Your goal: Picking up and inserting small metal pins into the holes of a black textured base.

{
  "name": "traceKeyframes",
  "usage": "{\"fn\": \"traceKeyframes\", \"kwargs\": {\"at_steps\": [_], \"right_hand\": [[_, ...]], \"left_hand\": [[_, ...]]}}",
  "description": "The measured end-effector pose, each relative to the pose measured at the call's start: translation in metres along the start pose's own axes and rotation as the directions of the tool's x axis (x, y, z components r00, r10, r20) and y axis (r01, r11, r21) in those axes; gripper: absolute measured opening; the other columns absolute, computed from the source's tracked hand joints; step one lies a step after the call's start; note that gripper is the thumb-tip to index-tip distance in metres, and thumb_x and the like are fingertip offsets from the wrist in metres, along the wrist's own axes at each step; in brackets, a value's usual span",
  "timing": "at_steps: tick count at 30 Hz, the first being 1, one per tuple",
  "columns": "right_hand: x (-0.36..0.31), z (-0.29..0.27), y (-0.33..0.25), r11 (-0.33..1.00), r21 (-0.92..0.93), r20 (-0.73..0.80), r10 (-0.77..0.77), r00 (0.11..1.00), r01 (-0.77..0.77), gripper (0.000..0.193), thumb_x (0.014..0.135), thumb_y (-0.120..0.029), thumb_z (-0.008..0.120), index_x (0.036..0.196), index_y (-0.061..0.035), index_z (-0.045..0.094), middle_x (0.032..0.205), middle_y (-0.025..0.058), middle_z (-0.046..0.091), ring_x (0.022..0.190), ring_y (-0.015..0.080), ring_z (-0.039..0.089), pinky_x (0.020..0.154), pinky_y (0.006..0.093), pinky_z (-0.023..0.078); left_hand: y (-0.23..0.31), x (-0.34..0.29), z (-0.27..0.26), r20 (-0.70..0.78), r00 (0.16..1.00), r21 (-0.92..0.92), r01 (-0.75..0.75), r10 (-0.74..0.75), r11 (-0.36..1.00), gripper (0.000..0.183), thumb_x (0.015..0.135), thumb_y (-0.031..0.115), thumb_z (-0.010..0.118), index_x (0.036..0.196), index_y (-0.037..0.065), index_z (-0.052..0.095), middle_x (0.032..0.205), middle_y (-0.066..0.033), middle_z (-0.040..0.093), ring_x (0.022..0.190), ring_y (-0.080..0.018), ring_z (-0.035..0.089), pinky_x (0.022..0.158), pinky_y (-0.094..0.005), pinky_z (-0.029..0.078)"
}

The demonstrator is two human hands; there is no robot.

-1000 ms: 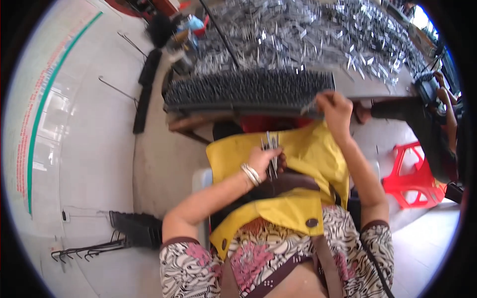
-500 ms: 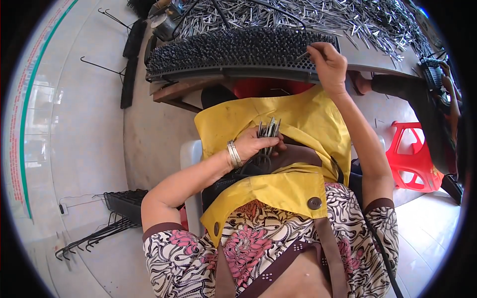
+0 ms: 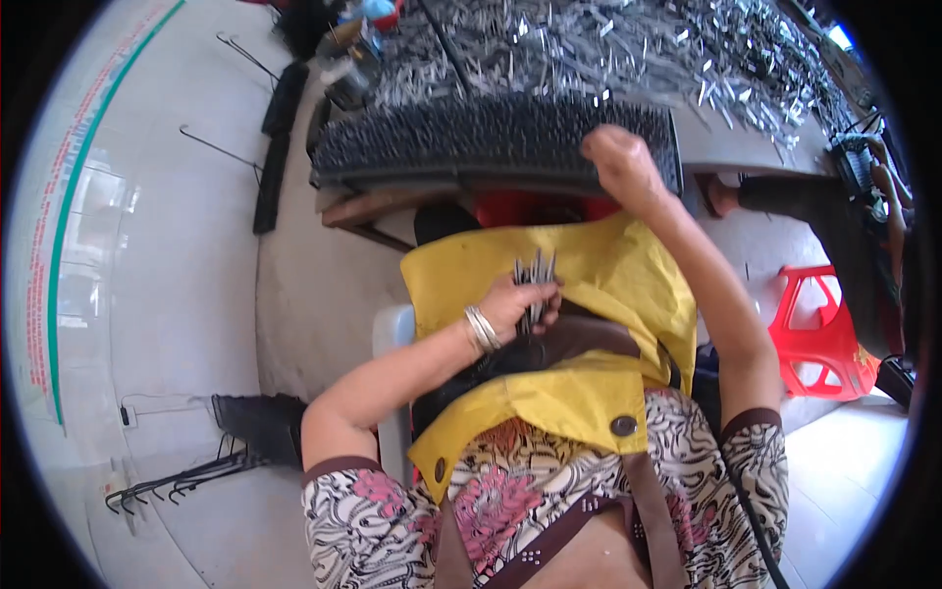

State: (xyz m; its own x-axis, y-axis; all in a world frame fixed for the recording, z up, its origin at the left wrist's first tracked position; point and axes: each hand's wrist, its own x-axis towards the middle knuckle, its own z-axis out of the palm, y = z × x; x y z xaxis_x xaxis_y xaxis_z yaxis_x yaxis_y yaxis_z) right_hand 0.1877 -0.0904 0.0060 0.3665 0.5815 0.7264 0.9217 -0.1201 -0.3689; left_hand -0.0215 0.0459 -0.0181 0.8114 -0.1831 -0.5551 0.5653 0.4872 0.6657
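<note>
My left hand [image 3: 504,304] is closed around a bundle of thin metal strips [image 3: 535,267], held upright above my lap. Their ends stick out past the thumb. My right hand [image 3: 622,165] is over the right end of a long black rack [image 3: 442,139], its fingers curled together; blur hides whatever is between the fingertips. Thin dark pieces stand densely packed along the rack, which lies across the near edge of the table.
Loose metal strips [image 3: 589,49] cover the table behind the rack. At left are black racks with hooked rods [image 3: 280,103] and more hooked racks [image 3: 257,427]. A red stool [image 3: 819,334] and another person's leg [image 3: 810,191] are at right. A yellow apron [image 3: 549,388] covers my lap.
My right hand has shifted slightly left over the rack and its fingers have curled in; the thin strip seen in its pinch no longer shows. The whole view has shifted a little.
</note>
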Motion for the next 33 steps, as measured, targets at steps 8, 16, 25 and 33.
{"fn": "traceKeyframes", "kwargs": {"at_steps": [8,16,25,33], "right_hand": [[0.001,0.001,-0.015,0.983,-0.154,0.169,0.123,0.978,-0.097,0.005,0.057,0.002,0.049,0.060,-0.0013,0.047,0.063,0.0158,0.052,0.065,0.0350,0.053,0.059,0.0420,0.043],[0.004,0.001,-0.019,0.938,-0.339,0.322,0.184,0.929,-0.068,0.006,0.061,-0.003,0.055,0.066,-0.0030,0.054,0.069,0.0159,0.057,0.067,0.0313,0.058,0.059,0.0398,0.046],[-0.035,-0.019,-0.083,0.325,0.593,0.427,0.648,0.631,-0.736,0.012,0.076,-0.006,0.059,0.075,0.0061,0.058,0.058,0.0035,0.056,0.047,0.0059,0.048,0.041,0.0199,0.037],[-0.045,-0.019,-0.084,0.202,0.649,0.404,0.725,0.557,-0.733,0.009,0.072,-0.001,0.062,0.075,0.0061,0.058,0.060,0.0064,0.057,0.049,0.0083,0.050,0.043,0.0210,0.040]], "left_hand": [[0.013,0.011,0.026,-0.017,0.998,-0.059,-0.065,0.064,0.996,0.019,0.080,0.017,0.058,0.094,0.005,0.051,0.074,-0.0051,0.054,0.056,-0.0131,0.049,0.039,-0.0214,0.033],[0.026,0.014,0.047,-0.002,0.981,-0.067,-0.195,0.195,0.979,0.017,0.079,0.018,0.060,0.083,0.001,0.055,0.073,-0.0069,0.057,0.056,-0.0142,0.054,0.040,-0.0235,0.037],[0.022,0.012,0.046,-0.024,0.979,-0.055,-0.204,0.203,0.977,0.018,0.080,0.017,0.059,0.090,0.003,0.056,0.075,-0.0081,0.060,0.058,-0.0156,0.056,0.040,-0.0233,0.036],[0.017,0.010,0.054,-0.078,0.978,0.022,-0.191,0.192,0.981,0.015,0.080,0.016,0.057,0.089,0.004,0.057,0.075,-0.0078,0.060,0.059,-0.0151,0.056,0.038,-0.0226,0.034]]}}
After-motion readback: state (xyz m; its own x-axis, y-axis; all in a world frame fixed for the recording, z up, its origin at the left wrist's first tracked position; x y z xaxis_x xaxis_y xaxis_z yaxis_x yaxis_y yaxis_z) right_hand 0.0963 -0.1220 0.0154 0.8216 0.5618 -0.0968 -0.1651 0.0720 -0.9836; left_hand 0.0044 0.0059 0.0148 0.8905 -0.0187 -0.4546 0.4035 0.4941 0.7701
